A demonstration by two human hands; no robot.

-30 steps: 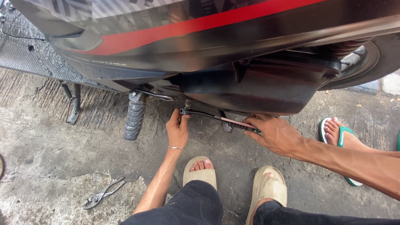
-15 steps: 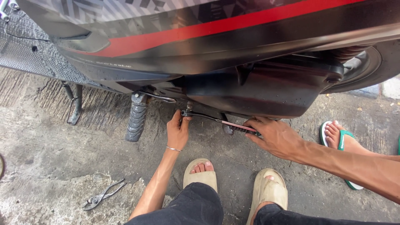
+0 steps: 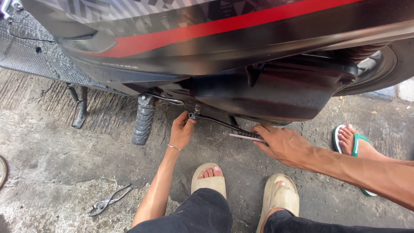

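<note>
I am looking down at the underside of a black scooter (image 3: 224, 47) with a red stripe, which is filling the whole upper part of the view and overhanging the work area. Its dark engine casing (image 3: 276, 92) is sitting directly above both hands and shading them. The rear tyre (image 3: 390, 64) is showing at the upper right. Cracked concrete ground (image 3: 51, 172) is lying below everything. A ribbed footpeg (image 3: 143, 120) is hanging down just left of the left hand, and a side stand (image 3: 80, 108) is resting on the ground further left. My two beige sandals (image 3: 241, 190) are standing near the bottom centre. Another person's foot in a green flip-flop (image 3: 351, 144) is standing at the right, behind my right forearm. A pair of pliers (image 3: 108, 202) is lying untouched on the concrete, well apart from both hands.

A long dark wrench (image 3: 224, 127) is spanning between my hands beneath the casing. My left hand (image 3: 181, 131) is curling its fingers around the wrench's head end, close under the engine. My right hand (image 3: 282, 144) is closing its fingers over the handle end.
</note>
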